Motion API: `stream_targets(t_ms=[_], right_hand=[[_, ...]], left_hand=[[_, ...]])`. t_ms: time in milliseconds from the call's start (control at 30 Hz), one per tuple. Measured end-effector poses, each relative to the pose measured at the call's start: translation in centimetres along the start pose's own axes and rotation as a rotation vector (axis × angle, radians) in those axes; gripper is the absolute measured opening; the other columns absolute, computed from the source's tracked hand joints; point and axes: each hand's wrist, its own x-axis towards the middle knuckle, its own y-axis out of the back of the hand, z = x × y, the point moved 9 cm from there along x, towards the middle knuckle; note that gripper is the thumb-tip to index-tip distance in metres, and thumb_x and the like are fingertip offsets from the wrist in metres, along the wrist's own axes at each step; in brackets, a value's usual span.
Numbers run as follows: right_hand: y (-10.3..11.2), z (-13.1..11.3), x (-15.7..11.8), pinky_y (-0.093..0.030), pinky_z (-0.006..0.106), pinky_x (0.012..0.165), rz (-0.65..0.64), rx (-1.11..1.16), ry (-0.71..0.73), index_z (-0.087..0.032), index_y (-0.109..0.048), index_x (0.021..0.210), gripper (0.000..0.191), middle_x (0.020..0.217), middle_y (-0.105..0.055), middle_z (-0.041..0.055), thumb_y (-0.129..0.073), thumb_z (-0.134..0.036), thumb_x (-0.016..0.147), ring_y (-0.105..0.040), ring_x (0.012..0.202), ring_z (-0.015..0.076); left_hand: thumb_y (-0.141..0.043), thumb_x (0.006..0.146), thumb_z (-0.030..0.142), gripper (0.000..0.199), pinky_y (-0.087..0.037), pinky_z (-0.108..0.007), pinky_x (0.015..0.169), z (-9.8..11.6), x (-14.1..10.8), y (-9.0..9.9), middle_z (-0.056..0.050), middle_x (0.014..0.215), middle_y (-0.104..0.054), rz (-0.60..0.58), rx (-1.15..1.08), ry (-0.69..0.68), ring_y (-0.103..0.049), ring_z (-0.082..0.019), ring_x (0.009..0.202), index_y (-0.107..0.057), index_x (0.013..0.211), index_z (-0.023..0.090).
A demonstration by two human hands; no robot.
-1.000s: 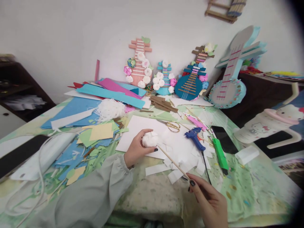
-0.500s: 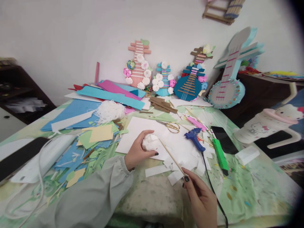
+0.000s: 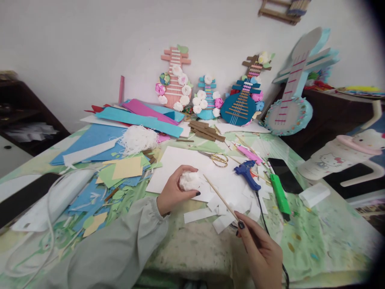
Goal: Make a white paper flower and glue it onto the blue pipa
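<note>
A crumpled white paper flower ball (image 3: 190, 181) rests between the thumb and fingers of my left hand (image 3: 174, 190), above a large white sheet (image 3: 177, 159). My right hand (image 3: 260, 249) pinches the lower end of a thin wooden stick (image 3: 221, 196). The stick slants up and left, its tip just right of the ball with a small gap. White paper strips and squares (image 3: 224, 222) lie beneath the stick. Gold-handled scissors (image 3: 219, 159) rest on the sheet. A blue glue gun (image 3: 248, 175) lies right of them, its black cord passing by my right hand.
Stacked coloured sheets (image 3: 138, 120), white string (image 3: 138, 139) and paper scraps (image 3: 120, 172) cover the left side. Decorated paper instruments (image 3: 239, 106) lean on the back wall. A green cutter (image 3: 279, 196), a phone (image 3: 285, 175) and a white cup (image 3: 331, 158) stand or lie right.
My right hand and the stick have moved slightly right and down. The stick's tip has pulled away from the white ball, leaving a wider gap. My left hand has barely moved.
</note>
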Motion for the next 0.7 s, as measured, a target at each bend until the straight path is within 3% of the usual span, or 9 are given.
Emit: stream_targets(t_ms=[67,200,267,400,533,600,700], right_hand=[[-0.1,-0.2,0.1,-0.058,0.024,0.064,-0.004,0.003,-0.002,-0.019,-0.074,0.098,0.026,0.089,-0.076,0.0067,-0.062,-0.032,0.080,-0.070,0.070,0.0186],[0.0,-0.4,0.3,-0.059,0.024,0.063,0.014,-0.013,0.003,-0.018,-0.074,0.097,0.026,0.085,-0.076,0.0061,-0.061,-0.033,0.080,-0.071,0.069,0.0188],[0.4,0.0,0.4,-0.059,0.025,0.064,0.036,-0.050,0.010,-0.018,-0.073,0.097,0.027,0.085,-0.076,0.0064,-0.060,-0.034,0.081,-0.071,0.069,0.0189],[0.7,1.1,0.5,-0.057,0.032,0.074,0.009,-0.209,0.080,-0.018,-0.071,0.101,0.027,0.097,-0.073,0.0092,-0.057,-0.033,0.084,-0.070,0.084,0.0221],[0.5,-0.5,0.9,-0.047,0.048,0.091,-0.005,-0.345,0.234,-0.021,-0.070,0.104,0.027,0.106,-0.068,0.0108,-0.056,-0.029,0.083,-0.060,0.102,0.0276],[-0.2,-1.7,1.4,-0.048,0.044,0.090,-0.035,-0.231,0.223,-0.022,-0.069,0.106,0.026,0.111,-0.065,0.0108,-0.053,-0.027,0.086,-0.059,0.105,0.0257],[-2.8,-2.9,2.4,-0.051,0.036,0.086,-0.182,0.083,0.101,-0.024,-0.066,0.111,0.027,0.113,-0.065,0.0087,-0.050,-0.027,0.090,-0.063,0.099,0.0202]], left_hand=[[-0.076,0.068,0.024,0.047,-0.050,-0.027,0.081,0.2,0.0,0.0,-0.009,0.117,-0.054,0.001,-0.013,-0.002,-0.052,-0.022,0.107,-0.054,0.109,0.017],[-0.069,0.075,0.035,0.042,-0.051,-0.023,0.061,-0.3,0.0,-0.4,-0.009,0.116,-0.053,-0.024,-0.091,0.069,-0.055,-0.014,0.078,-0.053,0.109,0.017],[-0.066,0.078,0.037,0.039,-0.051,-0.023,0.056,-0.3,0.0,-0.5,-0.009,0.118,-0.052,-0.039,-0.106,0.083,-0.054,-0.013,0.074,-0.052,0.110,0.018],[-0.064,0.080,0.033,0.035,-0.049,-0.029,0.079,0.8,-0.1,-0.5,-0.009,0.115,-0.055,-0.043,0.024,-0.019,-0.056,-0.020,0.095,-0.054,0.109,0.018],[-0.064,0.079,0.027,0.048,-0.037,-0.036,0.101,2.0,-0.4,-1.2,-0.010,0.118,-0.054,-0.096,0.117,-0.126,-0.047,-0.026,0.118,-0.046,0.123,0.018],[-0.065,0.078,0.026,0.053,-0.032,-0.039,0.106,2.3,-0.7,-1.7,-0.011,0.123,-0.050,-0.135,0.142,-0.170,-0.042,-0.027,0.125,-0.042,0.126,0.019],[-0.067,0.077,0.026,0.052,-0.033,-0.041,0.105,2.1,-1.1,-2.7,-0.013,0.126,-0.044,-0.213,0.147,-0.191,-0.042,-0.027,0.124,-0.041,0.121,0.019]])
